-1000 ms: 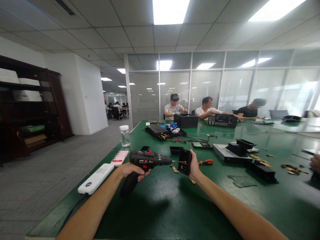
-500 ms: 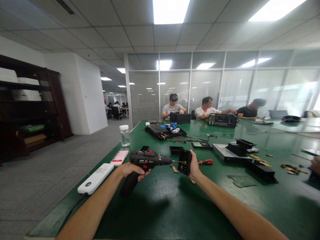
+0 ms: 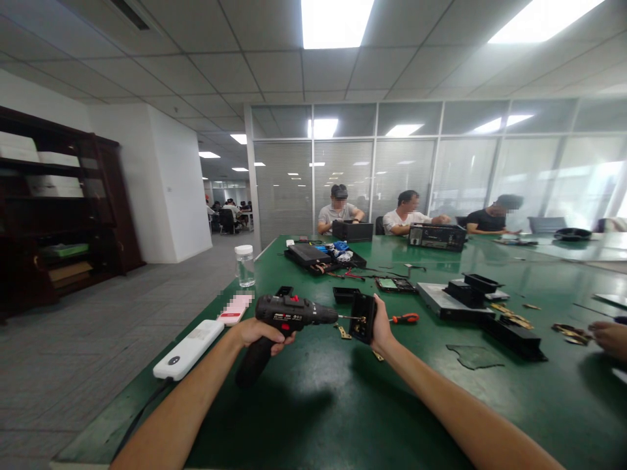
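My left hand (image 3: 267,336) is closed around the grip of a black cordless drill (image 3: 284,312) with a red switch. The drill lies level and points right, its thin bit reaching into a small black plastic housing (image 3: 361,313). That housing, with brass-coloured parts inside, is held up on edge by my right hand (image 3: 382,326), whose fingers are partly hidden behind it. Brass-coloured metal pieces (image 3: 344,333) lie on the table below the housing. Just right of my right hand is a screwdriver (image 3: 406,318) with an orange and black handle.
A white power bank-like device (image 3: 189,349) with a cable, a pink-edged card (image 3: 236,309) and a clear jar (image 3: 244,266) line the left edge. Black casings (image 3: 514,336), a silver box (image 3: 431,301) and a glass shard (image 3: 474,356) lie right. Several people sit around the green table (image 3: 392,418).
My hands, the drill and the housing hold nearly the same position. At the right edge, another person's hand has come further into view, beside the brass-coloured pieces.
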Motion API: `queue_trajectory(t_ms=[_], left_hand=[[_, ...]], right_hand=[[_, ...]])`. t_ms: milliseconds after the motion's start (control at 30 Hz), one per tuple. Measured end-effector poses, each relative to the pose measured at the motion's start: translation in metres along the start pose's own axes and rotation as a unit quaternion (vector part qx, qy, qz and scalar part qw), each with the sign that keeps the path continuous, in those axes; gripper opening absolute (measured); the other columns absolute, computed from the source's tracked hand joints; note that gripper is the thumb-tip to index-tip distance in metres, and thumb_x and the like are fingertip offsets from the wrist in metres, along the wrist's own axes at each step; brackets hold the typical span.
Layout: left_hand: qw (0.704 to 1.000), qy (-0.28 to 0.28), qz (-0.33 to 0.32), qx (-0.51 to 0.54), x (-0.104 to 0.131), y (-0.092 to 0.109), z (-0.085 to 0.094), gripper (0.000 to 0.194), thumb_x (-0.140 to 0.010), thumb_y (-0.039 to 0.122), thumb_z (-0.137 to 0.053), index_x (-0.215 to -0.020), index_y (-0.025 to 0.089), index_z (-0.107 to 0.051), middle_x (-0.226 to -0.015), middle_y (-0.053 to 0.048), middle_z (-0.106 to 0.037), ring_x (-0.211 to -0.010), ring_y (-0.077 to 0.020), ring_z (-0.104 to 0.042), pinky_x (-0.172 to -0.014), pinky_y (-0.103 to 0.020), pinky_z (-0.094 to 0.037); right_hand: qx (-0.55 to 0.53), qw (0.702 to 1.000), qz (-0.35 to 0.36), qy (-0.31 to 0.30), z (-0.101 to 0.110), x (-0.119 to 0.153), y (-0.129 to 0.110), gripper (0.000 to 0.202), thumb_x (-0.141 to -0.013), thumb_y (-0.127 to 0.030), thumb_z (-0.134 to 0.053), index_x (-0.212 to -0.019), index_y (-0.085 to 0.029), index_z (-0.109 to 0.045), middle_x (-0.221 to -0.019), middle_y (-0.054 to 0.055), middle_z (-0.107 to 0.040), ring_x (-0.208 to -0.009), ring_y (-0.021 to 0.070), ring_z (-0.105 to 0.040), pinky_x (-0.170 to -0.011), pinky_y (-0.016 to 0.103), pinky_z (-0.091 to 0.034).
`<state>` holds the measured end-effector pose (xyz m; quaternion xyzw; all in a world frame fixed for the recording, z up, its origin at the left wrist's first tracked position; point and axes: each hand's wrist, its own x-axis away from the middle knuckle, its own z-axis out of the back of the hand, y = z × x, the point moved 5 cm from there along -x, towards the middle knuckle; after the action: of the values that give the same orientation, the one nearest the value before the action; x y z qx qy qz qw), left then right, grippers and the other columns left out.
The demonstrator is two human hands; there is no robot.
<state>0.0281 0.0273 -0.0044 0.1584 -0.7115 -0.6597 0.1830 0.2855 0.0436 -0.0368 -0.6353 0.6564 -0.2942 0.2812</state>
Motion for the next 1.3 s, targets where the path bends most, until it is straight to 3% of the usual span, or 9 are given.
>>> queue_trajectory(t_ms=[1300], left_hand=[[1.000,0.011,0.009,0.002,0.0007,-0.0015,0.0008,0.035,-0.060,0.020,-0.064,-0.093,0.009,-0.055,-0.078,-0.005,-0.052,-0.053,-0.0089,-0.046,-0.050,-0.023,-0.037]], right_hand=[[0.012,0.999,-0.010,0.028,-0.0007,0.0013,-0.0012,0.039,-0.069,-0.058,-0.043,-0.068,-0.021,-0.056,-0.049,0.000,-0.053,-0.042,0.0160,-0.049,-0.041,0.029,-0.040]])
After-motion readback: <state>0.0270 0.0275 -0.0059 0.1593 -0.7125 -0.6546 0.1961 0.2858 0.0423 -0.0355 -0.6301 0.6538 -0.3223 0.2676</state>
